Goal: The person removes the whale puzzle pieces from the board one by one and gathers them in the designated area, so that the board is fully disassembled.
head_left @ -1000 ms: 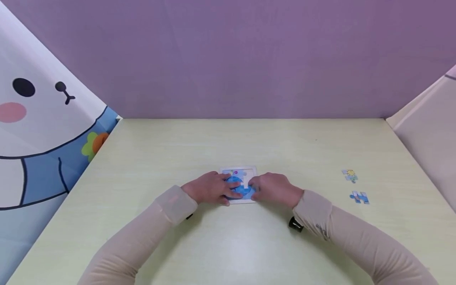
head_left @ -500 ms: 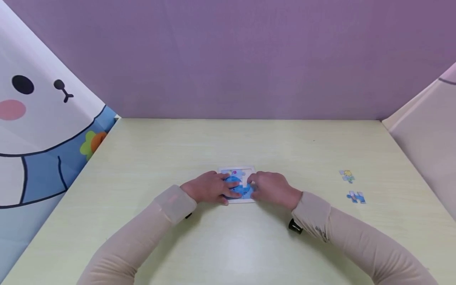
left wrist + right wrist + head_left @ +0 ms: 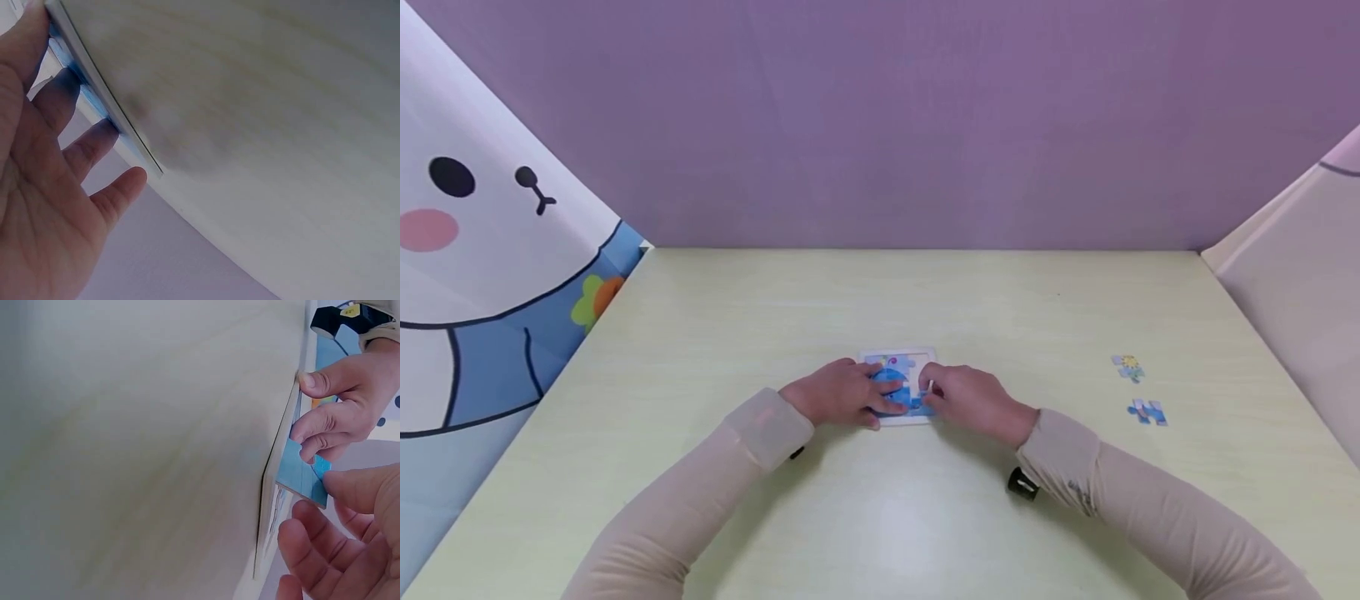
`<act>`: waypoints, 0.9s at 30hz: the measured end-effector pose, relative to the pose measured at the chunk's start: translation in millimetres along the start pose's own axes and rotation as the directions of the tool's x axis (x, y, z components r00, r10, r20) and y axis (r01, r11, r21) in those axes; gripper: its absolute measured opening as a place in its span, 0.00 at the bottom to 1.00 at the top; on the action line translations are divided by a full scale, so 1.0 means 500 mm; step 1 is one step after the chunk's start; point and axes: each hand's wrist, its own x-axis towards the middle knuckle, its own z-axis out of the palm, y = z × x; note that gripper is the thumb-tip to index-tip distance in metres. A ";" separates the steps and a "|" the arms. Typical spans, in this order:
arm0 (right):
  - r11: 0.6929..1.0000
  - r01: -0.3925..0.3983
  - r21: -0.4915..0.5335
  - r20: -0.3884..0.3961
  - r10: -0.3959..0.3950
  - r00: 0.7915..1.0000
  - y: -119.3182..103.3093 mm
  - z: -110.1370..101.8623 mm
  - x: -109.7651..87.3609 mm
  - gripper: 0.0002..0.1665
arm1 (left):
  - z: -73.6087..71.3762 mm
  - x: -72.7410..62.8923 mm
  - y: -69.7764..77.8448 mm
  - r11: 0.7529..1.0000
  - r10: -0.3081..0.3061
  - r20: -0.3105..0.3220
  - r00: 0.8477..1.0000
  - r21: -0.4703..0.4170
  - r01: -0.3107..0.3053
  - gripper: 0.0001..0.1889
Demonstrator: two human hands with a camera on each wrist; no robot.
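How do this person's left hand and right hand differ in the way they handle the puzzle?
The left hand spreads its fingers over the left part of the puzzle; the right hand curls its fingers at the right side. The left hand's thumb is at the near edge of the white frame, while the right hand pinches a blue piece. Both hands are bare, below beige sleeves.

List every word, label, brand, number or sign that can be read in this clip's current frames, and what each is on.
No text can be read.
Yellow label on the black wrist device, right wrist view: any print is too small and blurred.
Dark marks on the right sleeve: too blurred to tell whether they are lettering.
Framed puzzle and two loose pieces: pictures, no lettering discernible.
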 end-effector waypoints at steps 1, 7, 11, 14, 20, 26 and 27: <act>1.000 -0.001 0.020 -0.003 0.001 1.000 0.003 0.000 -0.001 0.04 | -0.001 0.001 0.000 1.000 0.001 -0.004 1.000 -0.004 -0.001 0.24; 0.995 0.023 0.093 -0.033 -0.020 0.999 0.016 -0.003 -0.010 0.03 | -0.010 0.009 0.002 1.000 0.001 0.007 1.000 -0.021 -0.001 0.24; 0.994 0.045 0.102 -0.080 -0.037 0.996 0.024 -0.003 -0.019 0.03 | -0.009 0.013 0.004 1.000 -0.001 0.023 1.000 -0.024 0.002 0.24; 0.992 0.067 0.110 -0.123 -0.053 0.991 0.029 -0.003 -0.025 0.03 | -0.005 0.015 0.002 1.000 0.005 0.008 1.000 -0.019 -0.005 0.24; 0.987 0.100 0.123 -0.145 -0.082 0.986 0.034 -0.002 -0.033 0.03 | 0.002 0.016 0.000 1.000 0.013 -0.010 1.000 0.005 -0.013 0.24; 0.978 0.006 0.210 -0.129 0.022 0.991 0.049 -0.008 -0.048 0.03 | 0.004 0.018 0.001 1.000 0.025 -0.005 1.000 0.007 -0.025 0.23; 0.972 -0.001 0.236 -0.128 0.032 0.991 0.052 -0.010 -0.050 0.03 | 0.005 0.018 0.001 1.000 0.024 -0.002 1.000 0.007 -0.024 0.23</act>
